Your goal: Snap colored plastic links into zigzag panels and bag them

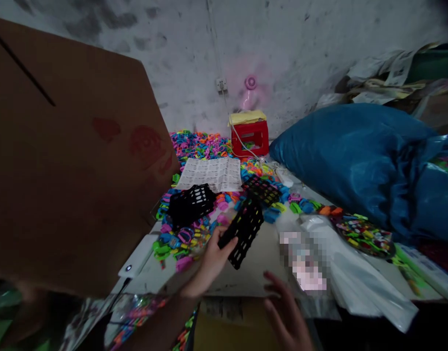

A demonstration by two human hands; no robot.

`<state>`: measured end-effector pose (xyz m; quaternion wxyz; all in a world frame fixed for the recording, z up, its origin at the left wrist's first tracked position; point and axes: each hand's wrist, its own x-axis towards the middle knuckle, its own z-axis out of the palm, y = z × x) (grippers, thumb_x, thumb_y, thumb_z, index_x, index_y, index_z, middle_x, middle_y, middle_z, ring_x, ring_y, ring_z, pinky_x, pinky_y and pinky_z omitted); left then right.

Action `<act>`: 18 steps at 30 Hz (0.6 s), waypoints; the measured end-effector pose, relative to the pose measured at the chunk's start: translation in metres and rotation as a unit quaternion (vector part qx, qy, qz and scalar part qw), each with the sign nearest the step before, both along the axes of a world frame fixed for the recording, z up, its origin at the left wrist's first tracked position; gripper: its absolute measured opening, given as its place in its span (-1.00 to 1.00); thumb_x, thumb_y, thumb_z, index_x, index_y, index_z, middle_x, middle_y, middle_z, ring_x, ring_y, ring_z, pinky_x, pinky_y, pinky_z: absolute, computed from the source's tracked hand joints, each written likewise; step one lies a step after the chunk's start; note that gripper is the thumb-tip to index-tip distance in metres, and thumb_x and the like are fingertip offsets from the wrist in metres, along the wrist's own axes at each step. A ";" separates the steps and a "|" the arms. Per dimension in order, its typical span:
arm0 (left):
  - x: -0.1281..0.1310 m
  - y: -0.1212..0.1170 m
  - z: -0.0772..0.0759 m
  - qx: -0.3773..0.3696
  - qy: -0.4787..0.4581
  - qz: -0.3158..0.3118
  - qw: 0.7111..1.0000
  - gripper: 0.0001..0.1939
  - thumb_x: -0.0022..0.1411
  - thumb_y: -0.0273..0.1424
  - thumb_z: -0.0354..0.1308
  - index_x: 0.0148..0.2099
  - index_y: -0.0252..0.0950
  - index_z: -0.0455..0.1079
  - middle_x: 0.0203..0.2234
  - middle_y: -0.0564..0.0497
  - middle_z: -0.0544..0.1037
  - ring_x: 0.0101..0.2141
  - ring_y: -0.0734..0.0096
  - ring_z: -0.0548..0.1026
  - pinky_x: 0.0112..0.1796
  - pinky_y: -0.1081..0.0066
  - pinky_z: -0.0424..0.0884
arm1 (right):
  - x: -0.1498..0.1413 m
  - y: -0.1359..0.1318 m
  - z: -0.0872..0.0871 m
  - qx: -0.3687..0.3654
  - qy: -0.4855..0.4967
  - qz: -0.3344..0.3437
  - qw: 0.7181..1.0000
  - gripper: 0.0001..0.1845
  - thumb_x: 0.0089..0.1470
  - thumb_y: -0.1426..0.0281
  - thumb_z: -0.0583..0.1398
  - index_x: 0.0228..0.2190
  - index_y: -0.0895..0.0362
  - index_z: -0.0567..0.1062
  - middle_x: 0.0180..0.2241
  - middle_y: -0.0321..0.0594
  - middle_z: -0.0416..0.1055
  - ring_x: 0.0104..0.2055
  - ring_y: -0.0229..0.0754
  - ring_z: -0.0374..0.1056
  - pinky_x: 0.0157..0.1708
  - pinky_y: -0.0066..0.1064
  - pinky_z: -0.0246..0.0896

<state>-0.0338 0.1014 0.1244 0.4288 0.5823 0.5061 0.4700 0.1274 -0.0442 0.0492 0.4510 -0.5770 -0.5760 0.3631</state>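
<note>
My left hand (219, 251) grips the near left side of a black perforated plastic tray (246, 233), thumb on top, holding it tilted above the table. Lower right, my right hand (284, 309) hangs by the table's front edge, fingers apart and slightly blurred, with nothing in it. More black perforated trays (190, 204) lie in a pile on the left. Another black tray (262, 190) rests behind the held one, with colourful bits showing through its holes. Small bright plastic pieces (172, 246) are scattered around and under them.
A large cardboard box (81, 161) stands at the left. Printed sheets (212, 173) lie in the middle. A red stool (250, 138) and pink fan (250, 83) are at the back. On the right are a blue sack (355, 156), clear plastic bags (355, 273) and a dish of small pieces (366, 236).
</note>
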 end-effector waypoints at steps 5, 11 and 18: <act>-0.009 -0.077 -0.043 -0.034 -0.005 0.008 0.999 -0.64 0.05 -0.21 0.27 -0.17 -0.26 0.27 -0.23 -0.04 0.51 -0.27 0.33 0.48 -0.27 0.41 0.37 | -0.048 0.047 0.011 -0.097 0.343 -0.070 0.932 -0.15 -0.03 -0.02 0.23 0.23 -0.10 0.09 0.24 -0.09 0.14 0.12 0.04 0.29 -0.05 -0.16 0.34; -0.029 -0.089 -0.060 -0.054 -0.038 -0.009 0.998 -0.61 0.17 -0.09 0.16 -0.09 -0.25 0.29 -0.18 -0.04 0.51 -0.16 0.28 0.47 -0.14 0.37 0.36 | -0.065 0.056 0.005 -0.128 0.368 -0.144 0.909 -0.01 -0.24 0.06 0.36 0.19 -0.08 0.11 0.13 -0.12 0.20 -0.01 -0.03 0.35 -0.18 -0.27 0.37; -0.026 -0.094 -0.045 -0.083 -0.064 -0.074 0.992 -0.60 0.25 -0.05 0.04 -0.08 -0.24 0.35 -0.17 -0.02 0.51 -0.09 0.27 0.43 -0.04 0.34 0.31 | -0.052 0.054 0.006 -0.141 0.346 -0.155 0.915 0.05 -0.32 0.08 0.41 0.18 -0.09 0.12 0.14 -0.13 0.20 -0.05 -0.04 0.37 -0.26 -0.32 0.39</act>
